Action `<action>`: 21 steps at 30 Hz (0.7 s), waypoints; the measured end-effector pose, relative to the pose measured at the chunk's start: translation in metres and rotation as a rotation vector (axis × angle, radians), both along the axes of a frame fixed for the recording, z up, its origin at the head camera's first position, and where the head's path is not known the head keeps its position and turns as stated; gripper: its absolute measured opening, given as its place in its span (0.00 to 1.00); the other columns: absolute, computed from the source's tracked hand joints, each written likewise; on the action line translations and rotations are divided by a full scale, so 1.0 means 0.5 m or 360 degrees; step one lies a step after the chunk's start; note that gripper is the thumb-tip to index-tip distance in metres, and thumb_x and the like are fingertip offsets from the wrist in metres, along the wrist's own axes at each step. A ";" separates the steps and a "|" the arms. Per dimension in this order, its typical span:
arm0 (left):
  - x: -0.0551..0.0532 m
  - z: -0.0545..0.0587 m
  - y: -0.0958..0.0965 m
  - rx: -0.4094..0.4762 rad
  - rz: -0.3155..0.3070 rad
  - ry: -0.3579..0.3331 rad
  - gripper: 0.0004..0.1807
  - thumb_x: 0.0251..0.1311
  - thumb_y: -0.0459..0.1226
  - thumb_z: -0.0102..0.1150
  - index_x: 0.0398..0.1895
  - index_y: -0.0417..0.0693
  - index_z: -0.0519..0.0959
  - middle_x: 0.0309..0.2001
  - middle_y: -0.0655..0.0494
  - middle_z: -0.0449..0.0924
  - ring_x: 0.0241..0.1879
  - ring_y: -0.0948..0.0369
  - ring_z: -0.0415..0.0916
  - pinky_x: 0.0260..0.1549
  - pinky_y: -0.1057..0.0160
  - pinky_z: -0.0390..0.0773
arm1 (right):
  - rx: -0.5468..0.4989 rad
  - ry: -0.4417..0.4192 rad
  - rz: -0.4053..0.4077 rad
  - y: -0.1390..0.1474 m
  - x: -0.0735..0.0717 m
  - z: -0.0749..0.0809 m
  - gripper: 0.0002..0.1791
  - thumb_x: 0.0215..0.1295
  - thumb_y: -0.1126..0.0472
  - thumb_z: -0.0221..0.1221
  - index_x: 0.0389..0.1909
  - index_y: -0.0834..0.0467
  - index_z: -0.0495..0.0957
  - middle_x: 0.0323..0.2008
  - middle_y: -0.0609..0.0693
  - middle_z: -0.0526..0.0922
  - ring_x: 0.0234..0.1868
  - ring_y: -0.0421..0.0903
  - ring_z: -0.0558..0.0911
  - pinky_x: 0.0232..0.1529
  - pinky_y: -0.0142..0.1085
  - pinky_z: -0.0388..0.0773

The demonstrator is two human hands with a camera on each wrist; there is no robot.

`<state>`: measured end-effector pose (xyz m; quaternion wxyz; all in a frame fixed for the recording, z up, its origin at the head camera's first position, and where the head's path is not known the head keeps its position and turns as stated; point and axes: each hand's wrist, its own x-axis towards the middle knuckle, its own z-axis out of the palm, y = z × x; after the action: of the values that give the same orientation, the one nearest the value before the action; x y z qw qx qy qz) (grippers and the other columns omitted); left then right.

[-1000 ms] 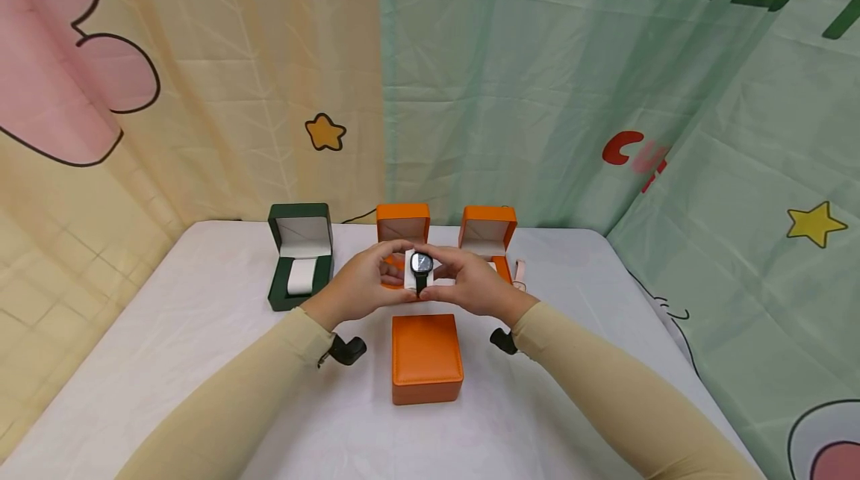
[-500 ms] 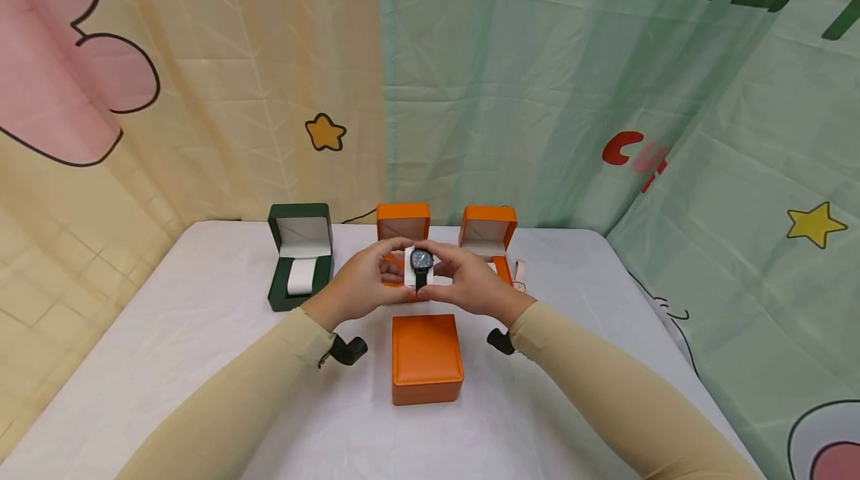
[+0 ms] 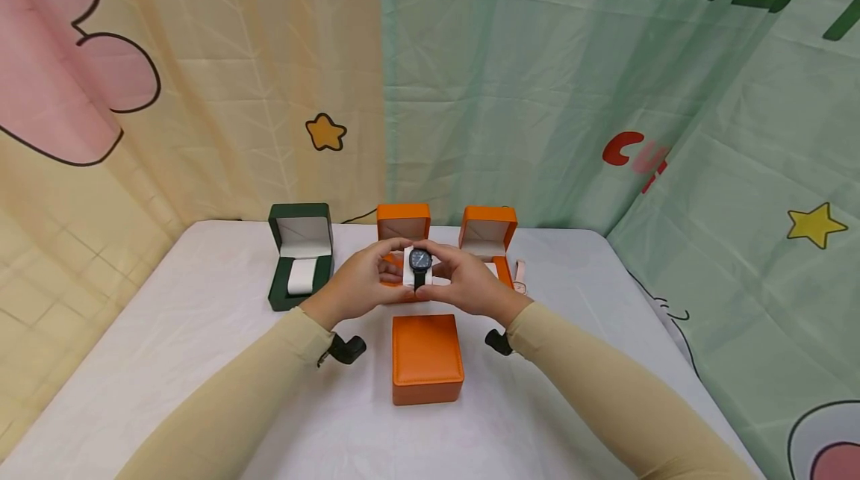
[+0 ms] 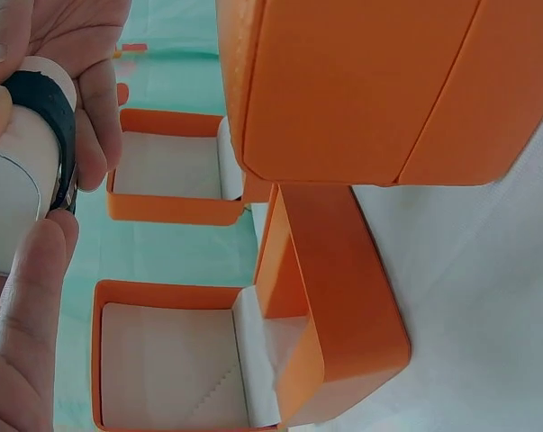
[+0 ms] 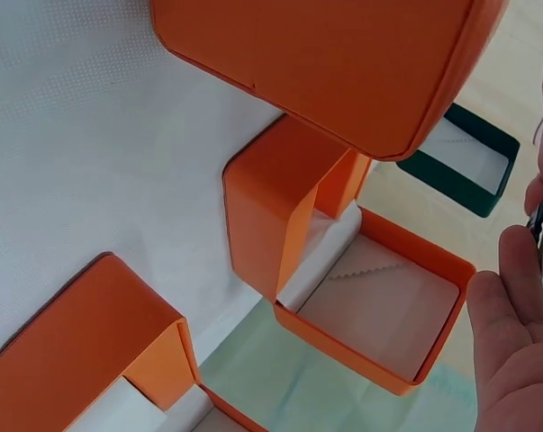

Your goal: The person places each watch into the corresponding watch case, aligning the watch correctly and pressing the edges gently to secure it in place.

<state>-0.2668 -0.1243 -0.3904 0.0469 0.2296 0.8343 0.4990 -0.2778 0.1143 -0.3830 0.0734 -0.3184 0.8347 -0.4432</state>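
Note:
A black-strapped wristwatch (image 3: 420, 261) with a dark round dial is wrapped around a white watch cushion (image 3: 407, 271). My left hand (image 3: 356, 280) pinches it from the left, fingers above and thumb below. From the other side my right hand (image 3: 480, 286) grips it in the same way. The strap (image 4: 44, 103) curves over the cushion in the left wrist view; the right wrist view catches only a sliver at its edge. Behind the hands stands a middle orange watch box (image 3: 403, 220), lid raised, its slot bare of a cushion in the right wrist view.
A closed orange box (image 3: 426, 349) sits in front of the hands. An open green box (image 3: 300, 222) with a white cushion stands at left. Another open orange box (image 3: 488, 226) stands at right, beside a pink-strapped watch (image 3: 520, 272). Curtains (image 3: 537, 107) hang behind the white table (image 3: 571, 375).
The watch face has tilted slightly, and its glare has gone. My right hand and wrist have shifted a little to the left. The boxes have stayed put.

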 end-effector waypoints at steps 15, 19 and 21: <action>0.001 0.002 -0.002 -0.0028 0.0007 0.0019 0.43 0.58 0.33 0.77 0.76 0.47 0.67 0.63 0.44 0.77 0.53 0.53 0.85 0.54 0.57 0.87 | 0.0004 0.0027 -0.0014 0.001 -0.002 -0.004 0.44 0.64 0.60 0.74 0.79 0.48 0.66 0.71 0.53 0.77 0.57 0.50 0.87 0.66 0.48 0.81; 0.000 0.001 -0.002 -0.0024 0.0006 0.0010 0.43 0.58 0.33 0.78 0.76 0.47 0.67 0.62 0.44 0.78 0.52 0.54 0.86 0.53 0.59 0.87 | -0.0003 0.0023 -0.0006 0.002 -0.002 -0.003 0.43 0.64 0.60 0.74 0.78 0.48 0.67 0.69 0.52 0.78 0.57 0.51 0.87 0.67 0.50 0.80; -0.001 0.001 -0.002 -0.0020 0.0004 0.0004 0.43 0.58 0.33 0.78 0.76 0.48 0.67 0.62 0.44 0.78 0.52 0.54 0.86 0.53 0.59 0.87 | 0.0005 0.0019 0.0000 0.002 -0.002 -0.002 0.43 0.64 0.60 0.74 0.78 0.48 0.67 0.69 0.52 0.78 0.57 0.50 0.87 0.67 0.51 0.80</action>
<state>-0.2671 -0.1251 -0.3900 0.0467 0.2288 0.8378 0.4935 -0.2787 0.1152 -0.3842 0.0689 -0.3208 0.8360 -0.4399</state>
